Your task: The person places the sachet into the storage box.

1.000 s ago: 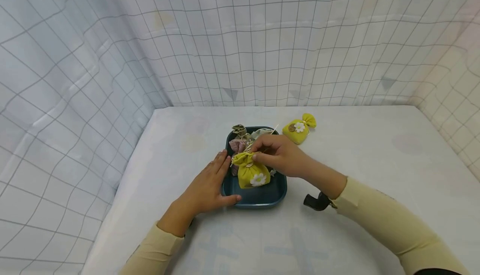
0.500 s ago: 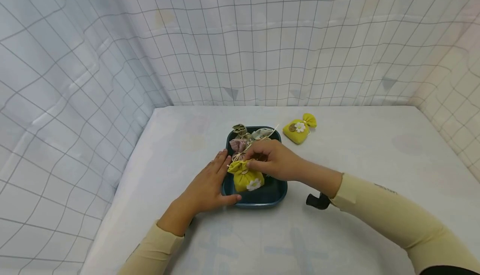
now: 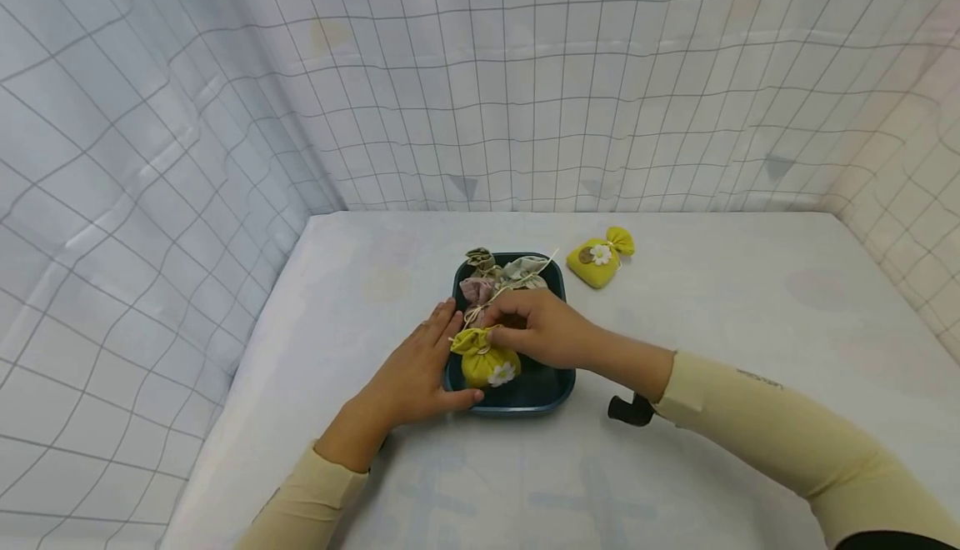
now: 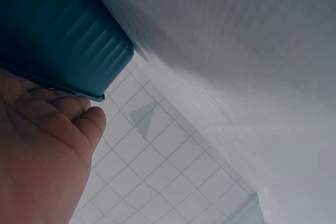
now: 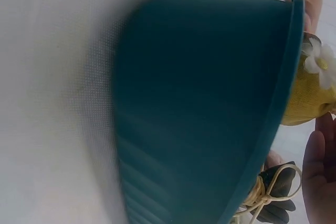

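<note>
A yellow drawstring pouch (image 3: 477,372) with a white flower hangs low at the near left of the dark teal tray (image 3: 549,385). My right hand (image 3: 551,329) pinches its gathered neck between thumb and fingers. Seen from the side in the right wrist view, the pouch (image 5: 303,98) shows above the rim of the tray (image 5: 199,93). My left hand (image 3: 412,375) rests along the tray's left rim, fingers extended and thumb over the near corner. In the left wrist view, the left hand's fingers (image 4: 73,107) lie against the rim.
Inside the tray's far part lie a pink pouch (image 3: 477,290), a pale green pouch (image 3: 527,267) and a brownish patterned pouch (image 3: 480,260), with loose cords. Another yellow pouch (image 3: 588,268) lies on the white table (image 3: 750,300) behind the tray's right side. Gridded white cloth (image 3: 525,117) surrounds the table.
My right hand has moved left and towards me, lowering the yellow pouch further into the tray. My left hand stays in place on the rim.
</note>
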`<act>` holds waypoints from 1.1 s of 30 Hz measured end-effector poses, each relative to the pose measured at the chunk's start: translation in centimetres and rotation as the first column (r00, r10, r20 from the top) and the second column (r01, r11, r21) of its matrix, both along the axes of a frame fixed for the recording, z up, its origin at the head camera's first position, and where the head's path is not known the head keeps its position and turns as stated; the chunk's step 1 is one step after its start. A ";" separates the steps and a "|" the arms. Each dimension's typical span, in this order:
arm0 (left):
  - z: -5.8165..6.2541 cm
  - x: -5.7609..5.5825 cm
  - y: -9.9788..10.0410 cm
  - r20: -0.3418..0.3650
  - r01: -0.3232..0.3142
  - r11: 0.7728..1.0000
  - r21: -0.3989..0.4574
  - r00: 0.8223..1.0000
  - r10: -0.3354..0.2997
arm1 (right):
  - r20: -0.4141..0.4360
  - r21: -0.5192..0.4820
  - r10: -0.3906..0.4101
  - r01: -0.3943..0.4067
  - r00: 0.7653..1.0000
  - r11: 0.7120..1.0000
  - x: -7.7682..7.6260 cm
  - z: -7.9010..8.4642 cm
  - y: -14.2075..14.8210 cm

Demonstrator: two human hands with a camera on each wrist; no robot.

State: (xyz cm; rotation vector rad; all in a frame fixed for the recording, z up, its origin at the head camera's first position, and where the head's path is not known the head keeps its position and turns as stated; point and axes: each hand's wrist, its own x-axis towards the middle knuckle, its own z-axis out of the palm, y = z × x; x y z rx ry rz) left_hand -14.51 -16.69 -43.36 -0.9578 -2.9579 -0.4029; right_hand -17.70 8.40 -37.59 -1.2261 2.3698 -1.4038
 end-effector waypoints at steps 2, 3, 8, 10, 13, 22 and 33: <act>0.0 0.0 0.0 0.003 -0.002 1.000 0.001 1.000 0.002 | 0.004 0.013 -0.007 0.007 1.000 1.000 0.0 -0.1 -0.1; 0.0 0.0 0.0 0.003 -0.002 1.000 0.000 1.000 0.002 | 0.004 0.022 -0.009 0.009 1.000 1.000 0.0 -0.2 -0.2; 0.0 0.0 0.0 -0.007 0.002 1.000 0.002 1.000 -0.002 | 0.011 0.073 -0.014 0.013 1.000 0.997 -0.1 -0.4 -0.6; 0.0 0.0 0.0 -0.012 0.006 1.000 0.003 1.000 -0.006 | 0.017 0.095 -0.018 0.016 1.000 0.995 -0.1 -0.5 -0.7; -0.1 0.0 0.0 -0.021 0.014 1.000 0.002 1.000 -0.014 | 0.026 0.127 -0.022 0.019 0.999 0.992 -0.1 -0.7 -0.8; 0.0 -0.1 0.1 -0.036 0.025 1.000 -0.007 0.999 -0.025 | 0.035 0.201 0.010 -0.016 0.999 0.980 -0.5 -1.1 -0.8; 0.1 0.0 0.2 -0.020 0.003 1.000 -0.002 1.000 -0.003 | 0.001 0.215 -0.032 0.031 0.999 0.976 -0.8 0.4 0.2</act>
